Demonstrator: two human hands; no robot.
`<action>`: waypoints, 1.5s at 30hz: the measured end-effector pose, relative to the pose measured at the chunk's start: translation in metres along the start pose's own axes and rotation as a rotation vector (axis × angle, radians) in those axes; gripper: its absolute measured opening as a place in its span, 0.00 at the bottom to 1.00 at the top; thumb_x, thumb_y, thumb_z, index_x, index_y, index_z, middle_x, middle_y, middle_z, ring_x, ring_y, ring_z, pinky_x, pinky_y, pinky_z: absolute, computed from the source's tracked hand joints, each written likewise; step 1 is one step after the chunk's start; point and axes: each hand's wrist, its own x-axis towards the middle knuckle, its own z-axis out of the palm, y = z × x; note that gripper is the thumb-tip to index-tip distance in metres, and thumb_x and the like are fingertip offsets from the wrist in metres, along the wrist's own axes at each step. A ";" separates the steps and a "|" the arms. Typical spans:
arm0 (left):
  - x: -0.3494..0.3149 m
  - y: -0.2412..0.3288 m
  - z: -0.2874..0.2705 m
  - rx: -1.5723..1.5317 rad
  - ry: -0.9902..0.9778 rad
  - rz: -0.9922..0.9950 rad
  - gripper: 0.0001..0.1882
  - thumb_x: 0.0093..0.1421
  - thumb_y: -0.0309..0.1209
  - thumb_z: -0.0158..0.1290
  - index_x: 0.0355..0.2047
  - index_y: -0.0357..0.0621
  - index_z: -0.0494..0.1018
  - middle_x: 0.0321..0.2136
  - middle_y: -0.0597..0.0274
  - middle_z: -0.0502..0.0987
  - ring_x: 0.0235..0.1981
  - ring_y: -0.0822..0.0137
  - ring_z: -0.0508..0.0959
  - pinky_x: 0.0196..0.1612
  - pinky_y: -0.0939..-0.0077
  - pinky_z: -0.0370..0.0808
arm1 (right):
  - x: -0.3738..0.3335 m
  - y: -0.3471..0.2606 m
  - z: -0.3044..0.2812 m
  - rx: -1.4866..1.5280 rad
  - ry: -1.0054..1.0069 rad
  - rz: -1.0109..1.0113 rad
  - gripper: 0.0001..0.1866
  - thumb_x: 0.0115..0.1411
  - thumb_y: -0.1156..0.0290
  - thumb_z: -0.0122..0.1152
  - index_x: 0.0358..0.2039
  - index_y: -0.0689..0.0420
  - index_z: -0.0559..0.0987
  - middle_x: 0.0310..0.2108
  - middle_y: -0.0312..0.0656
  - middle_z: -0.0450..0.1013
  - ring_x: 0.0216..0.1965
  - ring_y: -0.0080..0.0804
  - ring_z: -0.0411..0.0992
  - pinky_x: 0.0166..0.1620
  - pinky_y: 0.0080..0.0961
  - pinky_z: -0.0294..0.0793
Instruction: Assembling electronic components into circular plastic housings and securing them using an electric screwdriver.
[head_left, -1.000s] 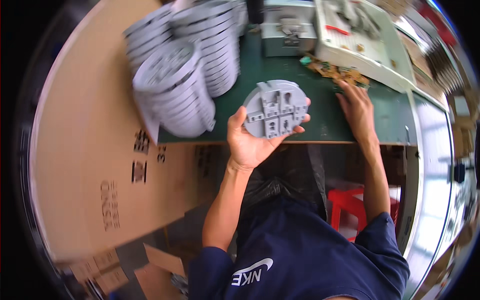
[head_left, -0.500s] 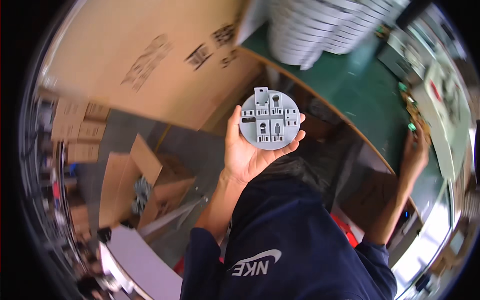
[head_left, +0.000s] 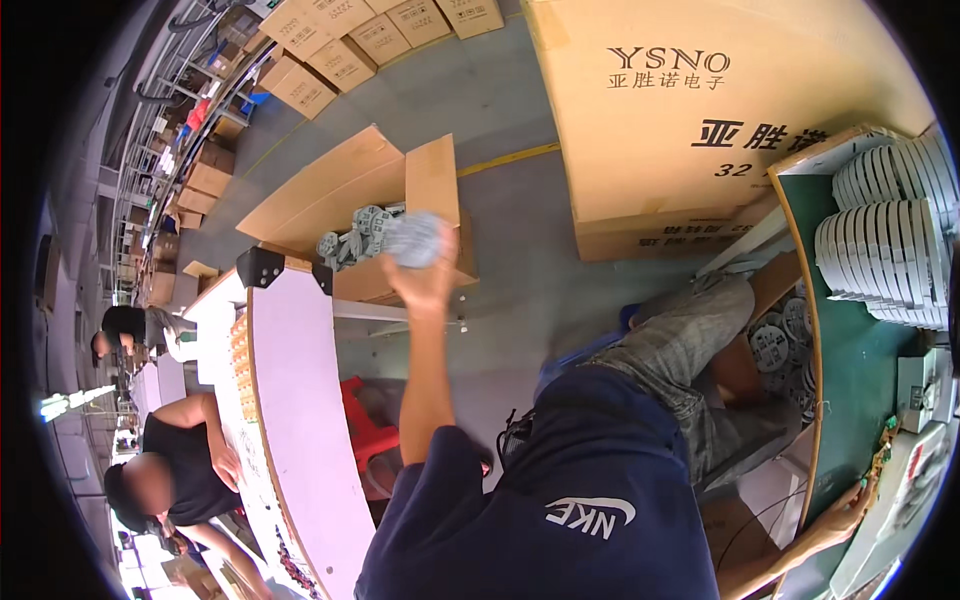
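My left hand (head_left: pixel 428 285) is stretched out over an open cardboard box, its fingers closed round a round grey plastic disc (head_left: pixel 415 240) that is smeared by motion. Similar grey discs (head_left: pixel 365 230) lie heaped inside the box (head_left: pixel 320 205). Far to the right, my right hand (head_left: pixel 840 518) rests low over the green-topped bench (head_left: pixel 850 375). Its fingertips are bunched at the end of a row of small green and gold parts (head_left: pixel 880 460); what they pinch is too small to make out.
Stacked white-grey rings (head_left: pixel 880 255) stand on the bench, with more discs (head_left: pixel 775 345) beneath it. A large carton (head_left: pixel 650 150) is ahead. At left are a white-topped table (head_left: pixel 300 400), a red stool (head_left: pixel 370 425) and a seated person (head_left: pixel 180 440).
My view has swung left. My left hand has carried the disc from in front of me out to the left, over the open box. My right hand stays by the small parts.
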 end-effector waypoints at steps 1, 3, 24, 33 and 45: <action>0.019 0.027 0.004 -0.195 -0.181 0.145 0.45 0.61 0.57 0.58 0.71 0.45 0.59 0.69 0.39 0.58 0.69 0.35 0.58 0.68 0.29 0.63 | 0.001 -0.007 0.000 0.013 0.013 -0.005 0.20 0.73 0.57 0.55 0.63 0.41 0.78 0.52 0.43 0.81 0.39 0.37 0.82 0.36 0.34 0.78; 0.047 0.027 0.031 -0.302 0.243 0.194 0.61 0.55 0.62 0.62 0.76 0.44 0.44 0.76 0.46 0.42 0.74 0.35 0.47 0.72 0.26 0.51 | 0.002 -0.004 -0.006 -0.014 0.040 0.012 0.19 0.73 0.57 0.55 0.62 0.42 0.78 0.52 0.43 0.81 0.39 0.37 0.82 0.35 0.33 0.78; -0.068 -0.472 0.397 1.707 -1.898 0.059 0.49 0.45 0.60 0.71 0.56 0.36 0.69 0.55 0.46 0.74 0.57 0.53 0.75 0.59 0.62 0.71 | 0.002 -0.078 -0.060 0.267 0.069 0.166 0.14 0.65 0.79 0.60 0.51 0.60 0.81 0.45 0.50 0.78 0.45 0.51 0.75 0.51 0.40 0.74; -0.086 -0.498 0.394 1.966 -1.809 -0.097 0.44 0.50 0.52 0.70 0.57 0.33 0.67 0.52 0.41 0.75 0.51 0.51 0.77 0.54 0.60 0.75 | 0.008 -0.077 -0.059 0.279 0.063 0.179 0.15 0.63 0.79 0.62 0.51 0.58 0.81 0.43 0.47 0.78 0.44 0.48 0.74 0.50 0.40 0.75; -0.111 -0.440 0.361 1.030 -1.277 -0.382 0.57 0.43 0.54 0.74 0.66 0.34 0.62 0.60 0.51 0.71 0.63 0.57 0.70 0.65 0.60 0.68 | -0.005 -0.072 -0.061 0.281 0.054 0.211 0.16 0.62 0.80 0.63 0.51 0.59 0.81 0.46 0.49 0.78 0.47 0.50 0.75 0.51 0.41 0.75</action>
